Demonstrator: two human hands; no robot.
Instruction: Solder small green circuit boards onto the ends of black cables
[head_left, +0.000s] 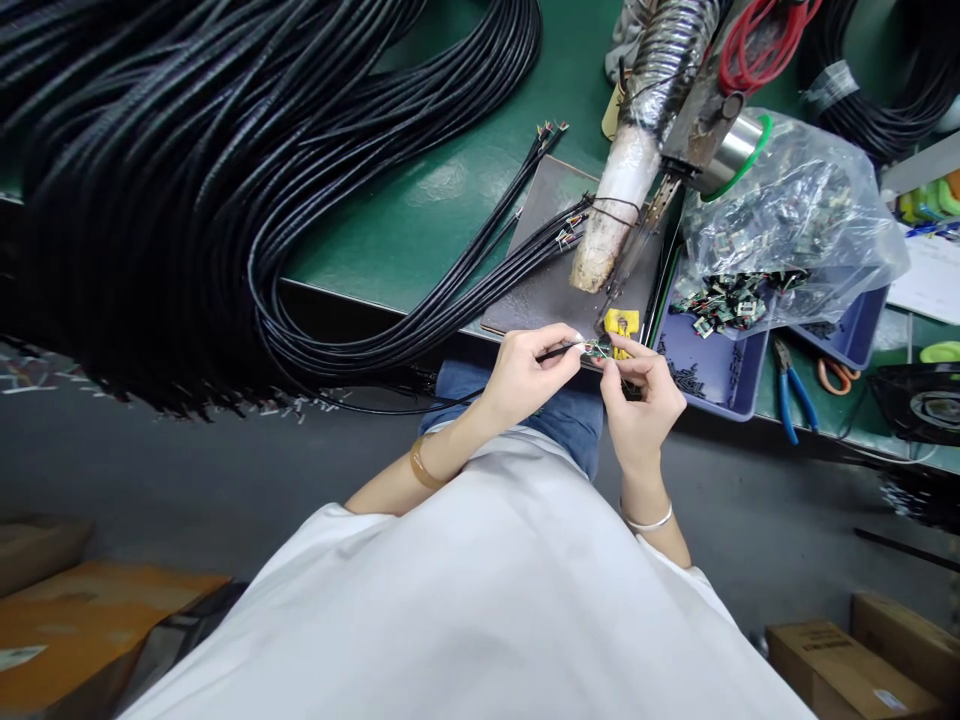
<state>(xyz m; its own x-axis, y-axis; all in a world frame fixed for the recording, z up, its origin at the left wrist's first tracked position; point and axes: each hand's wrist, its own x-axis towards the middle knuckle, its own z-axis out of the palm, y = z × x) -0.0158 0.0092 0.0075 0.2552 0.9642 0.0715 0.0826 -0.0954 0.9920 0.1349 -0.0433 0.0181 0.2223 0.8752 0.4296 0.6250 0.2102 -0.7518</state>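
My left hand (pixel 529 372) pinches the end of a black cable (pixel 555 352), whose thin coloured wires fan out past the fingertips. Facing it, my right hand (pixel 642 398) is closed on a small green circuit board (pixel 598 348) at the wire ends. Fingers partly cover the board, so I cannot tell whether the wires touch it. Just behind the board sits a yellow clip-like fixture (pixel 622 325). Above it, the slim tip of a soldering iron (pixel 613 290) points down beside a white, foil-wrapped hose (pixel 611 230).
Many black cables (pixel 187 200) lie heaped at the left, and some stretch onto a dark board (pixel 536 270). A purple tray (pixel 739 385) and a plastic bag (pixel 802 200) hold small circuit boards. Blue-handled pliers (pixel 791 395) and orange-handled scissors (pixel 836 375) lie at the right.
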